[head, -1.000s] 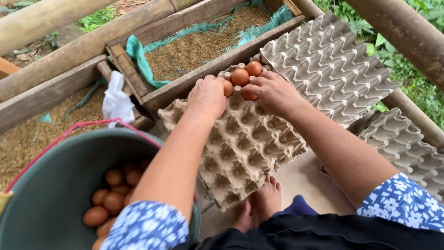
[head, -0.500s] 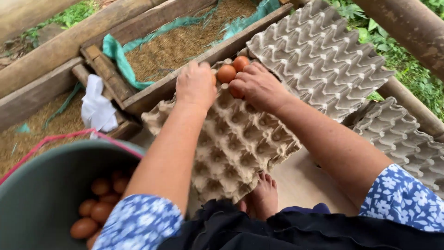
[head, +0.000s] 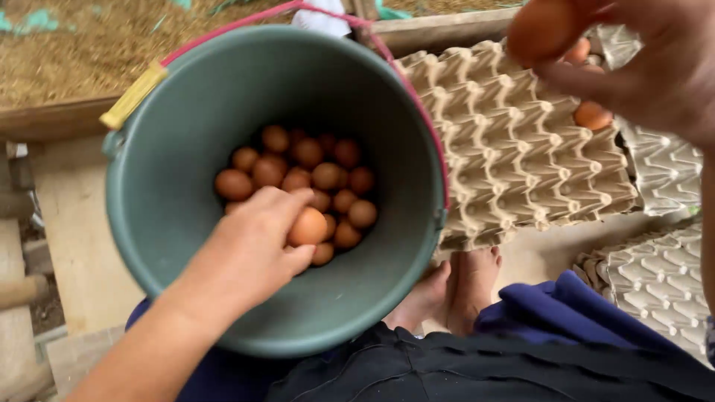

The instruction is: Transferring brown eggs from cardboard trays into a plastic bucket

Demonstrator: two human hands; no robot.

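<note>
Left hand (head: 257, 242) is down inside the green bucket (head: 171, 186), fingers curled tight around one brown egg (head: 307, 226) just above the heap of eggs (head: 313, 175). Far right, the right hand (head: 655, 67) pinches another egg (head: 542, 30) over the cardboard egg tray (head: 514, 156), beside an egg already seated (head: 592, 115).

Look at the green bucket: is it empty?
No, the green bucket holds a pile of brown eggs, and the left hand grips one egg above them.
</note>
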